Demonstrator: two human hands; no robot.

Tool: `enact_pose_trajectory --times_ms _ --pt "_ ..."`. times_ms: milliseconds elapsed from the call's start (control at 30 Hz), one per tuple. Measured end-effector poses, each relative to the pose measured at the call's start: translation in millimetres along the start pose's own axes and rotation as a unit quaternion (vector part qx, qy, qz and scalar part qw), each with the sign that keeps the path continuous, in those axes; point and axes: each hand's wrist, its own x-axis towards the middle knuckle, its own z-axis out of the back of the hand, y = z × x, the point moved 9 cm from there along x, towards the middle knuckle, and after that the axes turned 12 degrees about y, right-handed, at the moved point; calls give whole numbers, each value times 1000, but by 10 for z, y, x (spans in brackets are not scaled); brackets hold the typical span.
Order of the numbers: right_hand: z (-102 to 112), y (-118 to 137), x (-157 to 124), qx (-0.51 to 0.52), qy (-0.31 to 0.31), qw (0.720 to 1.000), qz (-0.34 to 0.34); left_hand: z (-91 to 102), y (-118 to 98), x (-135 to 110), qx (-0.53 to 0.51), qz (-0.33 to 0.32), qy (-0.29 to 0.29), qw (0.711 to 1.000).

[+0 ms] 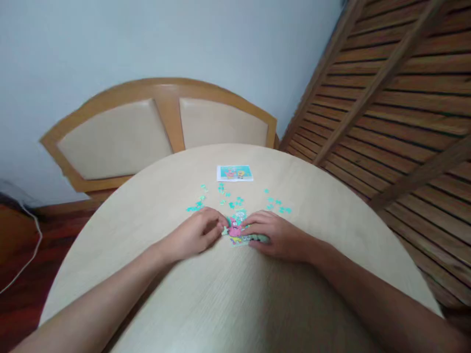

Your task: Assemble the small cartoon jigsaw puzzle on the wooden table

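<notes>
A partly joined jigsaw puzzle [235,230] lies on the table between my hands, with a pink cartoon figure and green and yellow parts on it. My left hand [206,229] is at its left edge, thumb and forefinger pinched on a pale green puzzle piece [224,230] that touches or nearly touches the joined part. From the right, my right hand [274,234] rests on the puzzle with its fingers stretched over the top and the thumb apart, lower down. Its fingers hide the right side of the puzzle.
Loose turquoise puzzle pieces lie in groups beyond my hands, at the left [199,203], in the middle [238,201] and at the right [278,202]. Farther back is a reference picture [235,173]. A padded bench [172,90] and a slatted wooden screen [368,108] stand beyond the round table [165,181].
</notes>
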Motion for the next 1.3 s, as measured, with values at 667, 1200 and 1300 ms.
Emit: enact_pose_trajectory --times_ms 667,1200,1300 --pt "29 50 28 -18 -6 1000 1 -144 -204 -41 137 -21 33 990" --pt "32 97 26 -25 -11 999 15 -167 -233 -71 196 70 34 978" --pt "26 98 24 -26 -11 999 16 -192 -262 -70 205 72 44 975"
